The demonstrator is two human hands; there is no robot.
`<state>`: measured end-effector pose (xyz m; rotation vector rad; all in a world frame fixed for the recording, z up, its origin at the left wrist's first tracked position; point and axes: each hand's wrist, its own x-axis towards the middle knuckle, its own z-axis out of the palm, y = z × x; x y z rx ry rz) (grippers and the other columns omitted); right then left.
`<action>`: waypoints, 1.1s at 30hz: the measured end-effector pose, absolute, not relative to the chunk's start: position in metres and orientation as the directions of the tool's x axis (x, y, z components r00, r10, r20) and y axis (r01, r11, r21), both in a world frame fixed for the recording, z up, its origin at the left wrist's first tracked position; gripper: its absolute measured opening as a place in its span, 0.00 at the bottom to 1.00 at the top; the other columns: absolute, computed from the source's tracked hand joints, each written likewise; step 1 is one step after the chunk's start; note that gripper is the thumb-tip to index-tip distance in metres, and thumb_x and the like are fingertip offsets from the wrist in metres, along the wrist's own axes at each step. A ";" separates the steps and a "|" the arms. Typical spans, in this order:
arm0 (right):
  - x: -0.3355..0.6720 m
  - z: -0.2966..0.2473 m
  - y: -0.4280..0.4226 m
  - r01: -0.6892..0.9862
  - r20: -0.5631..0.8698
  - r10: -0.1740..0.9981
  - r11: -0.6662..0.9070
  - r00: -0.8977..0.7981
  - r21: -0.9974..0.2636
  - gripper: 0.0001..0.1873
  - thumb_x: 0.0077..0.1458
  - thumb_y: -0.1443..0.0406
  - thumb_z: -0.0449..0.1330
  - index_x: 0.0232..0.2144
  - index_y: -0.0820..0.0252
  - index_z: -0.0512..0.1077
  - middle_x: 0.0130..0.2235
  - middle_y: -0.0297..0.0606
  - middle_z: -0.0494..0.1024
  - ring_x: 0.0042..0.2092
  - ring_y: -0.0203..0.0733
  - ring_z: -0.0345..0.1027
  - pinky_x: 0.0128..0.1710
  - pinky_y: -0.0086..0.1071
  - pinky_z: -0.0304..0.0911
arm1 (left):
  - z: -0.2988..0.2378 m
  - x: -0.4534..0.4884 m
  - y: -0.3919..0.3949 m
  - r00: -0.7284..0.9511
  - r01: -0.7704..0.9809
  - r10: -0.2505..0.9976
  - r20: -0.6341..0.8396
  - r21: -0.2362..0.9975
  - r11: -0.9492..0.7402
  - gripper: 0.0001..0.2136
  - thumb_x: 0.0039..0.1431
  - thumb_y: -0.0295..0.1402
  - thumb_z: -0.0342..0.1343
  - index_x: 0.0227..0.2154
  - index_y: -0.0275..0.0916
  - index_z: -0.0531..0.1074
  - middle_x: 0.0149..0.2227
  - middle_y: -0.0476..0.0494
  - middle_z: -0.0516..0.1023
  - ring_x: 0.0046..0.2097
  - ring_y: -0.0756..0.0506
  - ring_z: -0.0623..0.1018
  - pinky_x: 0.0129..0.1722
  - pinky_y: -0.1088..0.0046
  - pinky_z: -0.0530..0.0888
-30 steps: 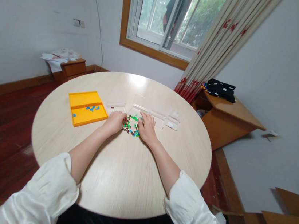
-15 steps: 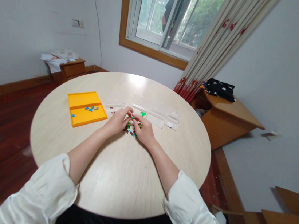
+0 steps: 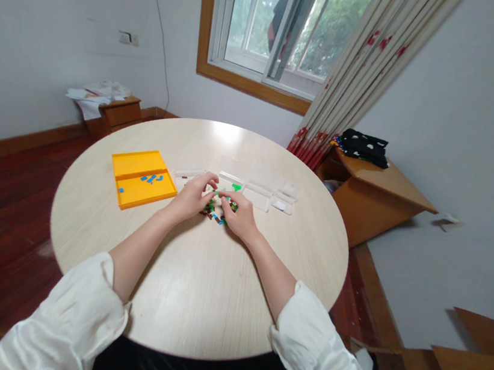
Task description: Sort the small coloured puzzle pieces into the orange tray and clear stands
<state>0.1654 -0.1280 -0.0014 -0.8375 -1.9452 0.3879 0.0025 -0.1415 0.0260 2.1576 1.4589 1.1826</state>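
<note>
Right now I see my left hand (image 3: 191, 197) and right hand (image 3: 238, 214) meeting fingertip to fingertip over the small coloured pieces (image 3: 218, 208) on the table (image 3: 198, 282); what either grip pinches, I cannot tell.

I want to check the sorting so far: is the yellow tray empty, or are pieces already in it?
Not empty. The yellow tray holds several small blue pieces in its nearer compartment; the farther compartment looks bare.
</note>
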 end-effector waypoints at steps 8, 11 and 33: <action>0.176 -0.004 -0.113 0.577 0.626 0.763 0.588 -0.161 -0.568 0.15 0.56 0.68 0.50 0.40 0.60 0.75 0.42 0.42 0.79 0.45 0.45 0.70 0.49 0.40 0.62 | 0.018 -0.026 -0.130 -0.014 0.880 0.927 0.375 0.445 -0.167 0.11 0.52 0.26 0.47 0.31 0.35 0.75 0.38 0.39 0.74 0.43 0.42 0.74 0.47 0.65 0.70; 0.178 -0.005 -0.110 0.643 0.593 0.793 0.527 -0.137 -0.556 0.16 0.57 0.68 0.50 0.44 0.59 0.73 0.44 0.42 0.78 0.49 0.46 0.68 0.52 0.43 0.58 | 0.018 -0.030 -0.129 0.105 0.898 0.954 0.280 0.385 -0.212 0.12 0.50 0.26 0.48 0.32 0.35 0.78 0.38 0.38 0.75 0.42 0.42 0.75 0.46 0.67 0.71; 0.175 -0.011 -0.112 0.664 0.508 0.844 0.479 -0.170 -0.575 0.20 0.55 0.68 0.51 0.51 0.59 0.68 0.51 0.46 0.73 0.53 0.50 0.61 0.53 0.47 0.53 | 0.017 -0.020 -0.132 0.096 0.940 0.987 0.129 0.314 -0.133 0.09 0.49 0.27 0.52 0.25 0.36 0.79 0.30 0.35 0.80 0.34 0.43 0.77 0.34 0.72 0.70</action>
